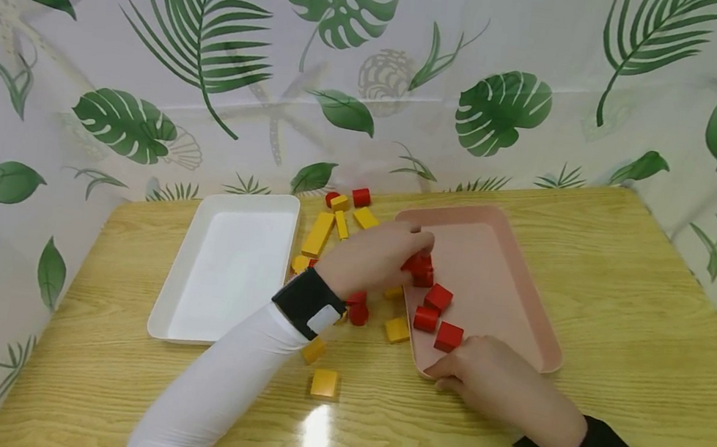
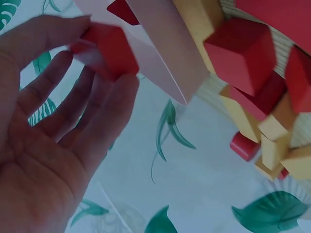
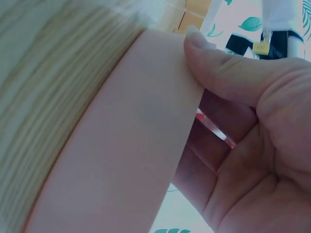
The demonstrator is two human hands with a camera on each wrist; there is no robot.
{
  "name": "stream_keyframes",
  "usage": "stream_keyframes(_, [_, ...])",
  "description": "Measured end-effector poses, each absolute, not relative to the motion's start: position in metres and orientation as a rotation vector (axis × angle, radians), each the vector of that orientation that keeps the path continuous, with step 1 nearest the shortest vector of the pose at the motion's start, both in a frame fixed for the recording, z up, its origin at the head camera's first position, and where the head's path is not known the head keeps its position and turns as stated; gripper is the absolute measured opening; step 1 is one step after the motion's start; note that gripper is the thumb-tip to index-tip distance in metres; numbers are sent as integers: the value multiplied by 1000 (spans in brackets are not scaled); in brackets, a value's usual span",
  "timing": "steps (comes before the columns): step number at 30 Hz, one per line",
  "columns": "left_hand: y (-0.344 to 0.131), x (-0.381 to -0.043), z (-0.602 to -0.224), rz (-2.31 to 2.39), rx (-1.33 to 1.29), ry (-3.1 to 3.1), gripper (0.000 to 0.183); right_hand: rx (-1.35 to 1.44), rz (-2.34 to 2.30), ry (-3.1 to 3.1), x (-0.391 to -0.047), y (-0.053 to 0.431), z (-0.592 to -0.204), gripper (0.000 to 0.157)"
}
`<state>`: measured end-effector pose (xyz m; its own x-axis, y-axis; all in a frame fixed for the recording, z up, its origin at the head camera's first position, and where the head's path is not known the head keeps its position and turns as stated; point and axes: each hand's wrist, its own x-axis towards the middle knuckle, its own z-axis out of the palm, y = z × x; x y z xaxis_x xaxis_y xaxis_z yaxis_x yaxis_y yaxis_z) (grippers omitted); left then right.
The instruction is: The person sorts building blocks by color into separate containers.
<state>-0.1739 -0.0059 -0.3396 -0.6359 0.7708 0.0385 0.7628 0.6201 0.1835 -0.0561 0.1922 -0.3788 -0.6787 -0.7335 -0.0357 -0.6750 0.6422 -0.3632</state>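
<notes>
My left hand (image 1: 373, 256) reaches over the left side of a pink tray (image 1: 491, 283). Between its thumb and a fingertip it pinches a red block (image 2: 114, 51), seen close up in the left wrist view. Several red blocks (image 1: 449, 337) lie inside the tray along its left side, two of them cubes and one a cylinder (image 1: 425, 319). At the tray's near left corner, my right hand (image 1: 493, 379) grips the rim. The right wrist view shows its thumb on the tray wall (image 3: 126, 121) and the fingers curled over to the inner side.
Left of the blocks stands a white tray (image 1: 227, 267) with nothing visible in it. Loose yellow blocks (image 1: 318, 234) and red blocks (image 1: 361, 197) lie between the trays, partly hidden by my left arm. One yellow block (image 1: 324, 382) sits nearer on the wooden table (image 1: 628, 306).
</notes>
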Motion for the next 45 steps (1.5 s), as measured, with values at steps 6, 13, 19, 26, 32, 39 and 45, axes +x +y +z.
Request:
stream_keyframes(6, [26, -192, -349, 195, 1326, 2817, 25, -1181, -484, 2640, -49, 187, -376, 18])
stream_keyframes(13, [39, -205, -367, 61, 1163, 2746, 33, -1196, -479, 2640, -47, 184, -377, 18])
stream_keyframes(19, [35, -208, -376, 119, 1108, 2718, 31, -1175, -467, 2635, -48, 184, -377, 19])
stream_keyframes(26, [26, -210, -373, 182, 1132, 2764, 27, -1169, -489, 2626, -49, 183, -374, 17])
stream_keyframes(32, [2, -207, -363, 235, 1096, 2830, 25, -1165, -479, 2633, -50, 184, -372, 17])
stream_keyframes(39, [-31, -200, -366, 133, 1056, 2806, 31, -1154, -479, 2640, -51, 184, -374, 17])
stream_keyframes(45, [-42, -196, -373, 74, 1021, 2758, 28, -1133, -494, 2634, -50, 185, -375, 18])
